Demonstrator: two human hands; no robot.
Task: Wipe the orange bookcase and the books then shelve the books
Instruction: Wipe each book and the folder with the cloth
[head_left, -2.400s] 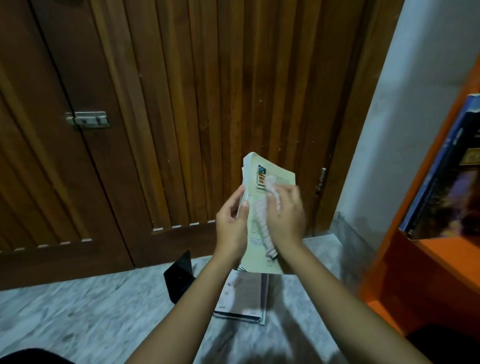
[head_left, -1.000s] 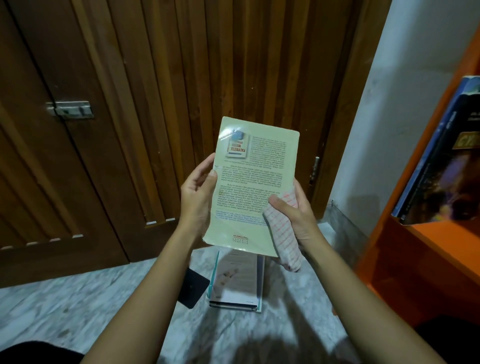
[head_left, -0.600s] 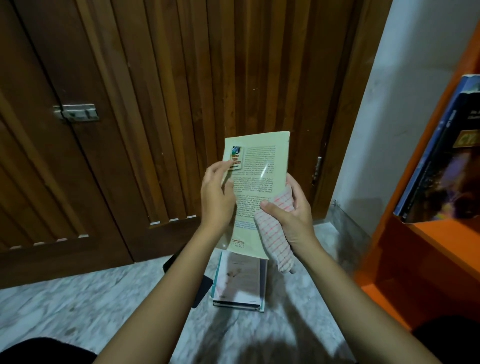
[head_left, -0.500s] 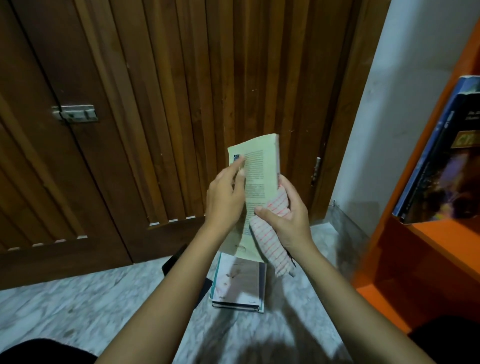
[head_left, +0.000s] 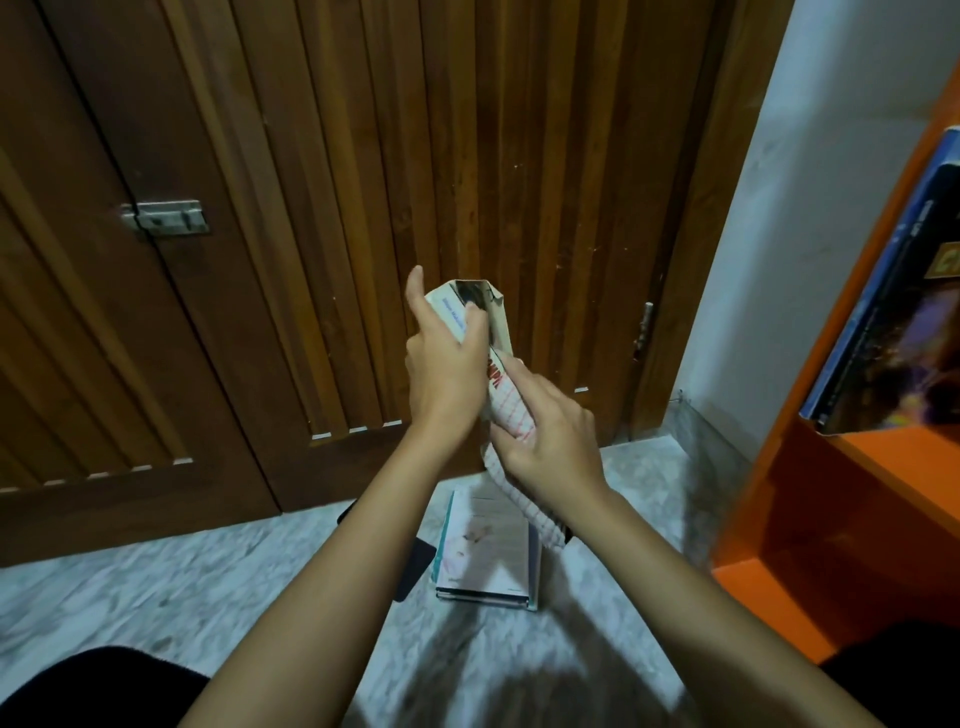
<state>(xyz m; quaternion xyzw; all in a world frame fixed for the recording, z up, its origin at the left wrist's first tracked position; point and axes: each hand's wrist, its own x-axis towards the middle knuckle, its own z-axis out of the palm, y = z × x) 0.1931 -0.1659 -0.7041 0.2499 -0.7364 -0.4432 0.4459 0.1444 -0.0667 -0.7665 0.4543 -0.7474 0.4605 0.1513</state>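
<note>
A: What is closest to the camera?

B: Two bare forearms reaching forward over a pale marble floor (head_left: 156, 597), with a dark shape at the lower left edge that I cannot identify.

A: And on the floor?

B: A small stack of books (head_left: 488, 545) lies flat between the forearms. A flat black object (head_left: 418, 564) sits just beside its left edge, partly under the left forearm.

A: Where are the hands?

B: Raised above that stack and close together. The left hand (head_left: 444, 364) has its fingers curled round a cream paperback (head_left: 498, 322), with the thumb sticking up beside the top corner. The book is held upright, turned nearly edge-on, so little of its cover shows.

A: The right one?

B: The right hand (head_left: 550, 441) grips a white cloth with red stripes (head_left: 511, 415) and presses it against the lower part of the paperback. The loose end of the cloth hangs below the wrist.

A: The bookcase?

B: The orange bookcase (head_left: 810, 519) stands at the right edge, well apart from the hands. A few dark-covered books (head_left: 909, 322) lean on its shelf.

A: Behind all that?

B: A slatted brown wooden door (head_left: 363, 182) with a metal latch (head_left: 166, 218) on the left, and a white wall (head_left: 805, 208) between the door and the bookcase.
</note>
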